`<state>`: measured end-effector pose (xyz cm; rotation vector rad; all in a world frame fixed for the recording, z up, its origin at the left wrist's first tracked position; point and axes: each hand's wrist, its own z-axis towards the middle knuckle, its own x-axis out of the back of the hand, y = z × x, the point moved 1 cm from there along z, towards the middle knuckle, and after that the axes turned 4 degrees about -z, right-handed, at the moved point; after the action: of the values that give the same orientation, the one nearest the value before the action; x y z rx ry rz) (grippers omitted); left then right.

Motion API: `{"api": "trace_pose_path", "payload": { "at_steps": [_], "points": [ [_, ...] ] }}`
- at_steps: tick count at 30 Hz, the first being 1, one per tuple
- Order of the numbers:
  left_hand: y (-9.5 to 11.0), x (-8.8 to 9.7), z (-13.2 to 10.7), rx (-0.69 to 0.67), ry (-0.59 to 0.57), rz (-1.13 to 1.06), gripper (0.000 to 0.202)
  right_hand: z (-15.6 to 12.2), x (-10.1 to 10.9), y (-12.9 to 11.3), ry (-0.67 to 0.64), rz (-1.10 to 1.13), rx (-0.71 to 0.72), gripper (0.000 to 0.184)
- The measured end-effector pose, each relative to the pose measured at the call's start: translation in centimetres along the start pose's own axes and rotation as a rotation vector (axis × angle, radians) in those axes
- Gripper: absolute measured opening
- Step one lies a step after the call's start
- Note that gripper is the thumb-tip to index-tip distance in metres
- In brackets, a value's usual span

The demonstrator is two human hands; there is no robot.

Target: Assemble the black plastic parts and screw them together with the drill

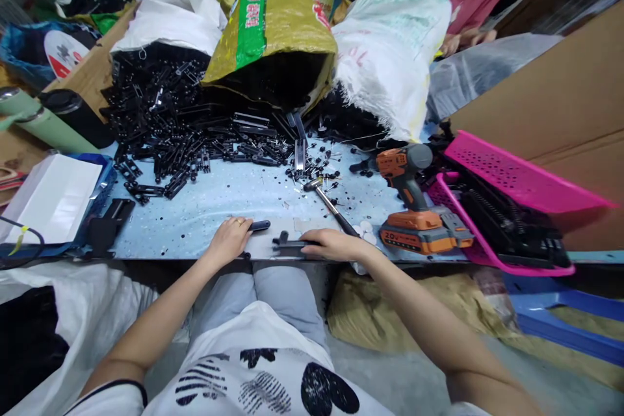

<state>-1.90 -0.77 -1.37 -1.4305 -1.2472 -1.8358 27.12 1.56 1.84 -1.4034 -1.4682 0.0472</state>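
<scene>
Low in the middle of the frame, a black bracket [288,244] lies on the near edge of the blue counter [229,198]. The right hand [332,244] holds it at its right end, grip pinched around it. Just left, the left hand [228,240] has its grip closed on one end of a short black bar [260,225]. A hammer [330,204] lies just above the right hand. Further right stand an orange drill [415,208] and a pink basket [511,177]. A pile of black parts [190,123] fills the upper left.
</scene>
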Motion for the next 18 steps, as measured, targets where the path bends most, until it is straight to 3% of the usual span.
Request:
{"api": "trace_pose_path", "payload": {
  "at_steps": [3, 6, 12, 18],
  "points": [
    [0.6, 0.3, 1.3, -0.014, -0.091, -0.063, 0.036, 1.2, -2.4, -2.5, 0.059, -0.384, 0.063, 0.04],
    [1.6, 0.6, 2.3, -0.017, -0.148, -0.067, 0.04, 2.5, -3.0, -3.3, 0.147, -0.592, 0.046, 0.038],
    [2.4, 0.9, 2.4, -0.02, -0.111, -0.066, 0.068, 3.0, -2.7, -3.7, 0.237, -0.731, 0.013, 0.039],
    [1.6, 0.5, 1.5, -0.046, 0.011, -0.113, 0.066, 1.9, -2.4, -6.2, 0.313, -0.821, -0.013, 0.038]
  ]
}}
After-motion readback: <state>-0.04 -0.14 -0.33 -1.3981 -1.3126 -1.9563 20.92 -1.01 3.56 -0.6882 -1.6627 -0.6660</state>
